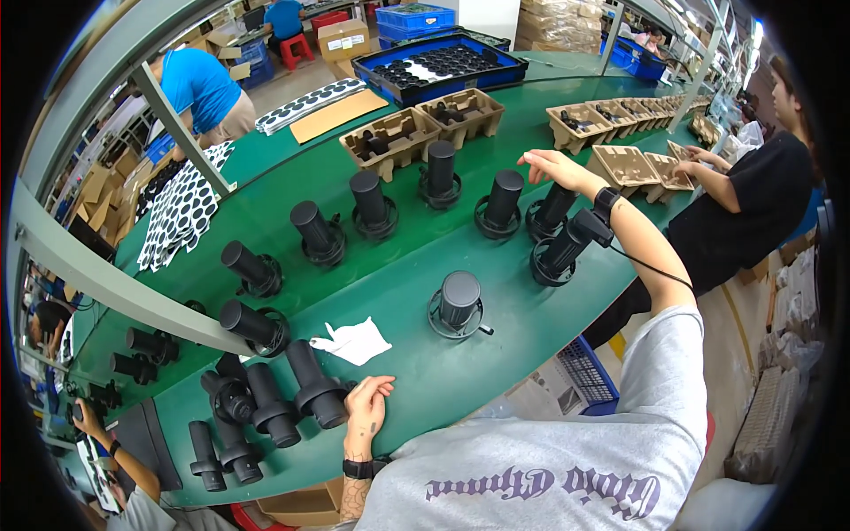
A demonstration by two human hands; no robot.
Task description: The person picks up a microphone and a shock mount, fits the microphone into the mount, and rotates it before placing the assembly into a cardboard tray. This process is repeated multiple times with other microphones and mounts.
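Observation:
My left hand (367, 409) rests at the bench edge, fingers partly stretched and holding nothing, beside a black flanged cylinder (313, 380) lying tilted in a cluster of similar ones. My right hand (563, 173) reaches to the far right, fingers stretched out. It is over a black cylinder on a round ring base (551, 211), and its fingertips are close to another upright cylinder (503, 202). Whether it touches either is unclear. Just below my right wrist stands a further black cylinder (562, 248). One upright cylinder in a ring base (460, 299) stands alone mid-bench.
A crumpled white cloth (356, 342) lies on the green bench (398, 292). More black cylinders line the green strip behind. Moulded pulp trays (390, 146) and a blue crate (443, 66) stand beyond. A grey post (133, 288) crosses the left. A co-worker (753, 177) sits at right.

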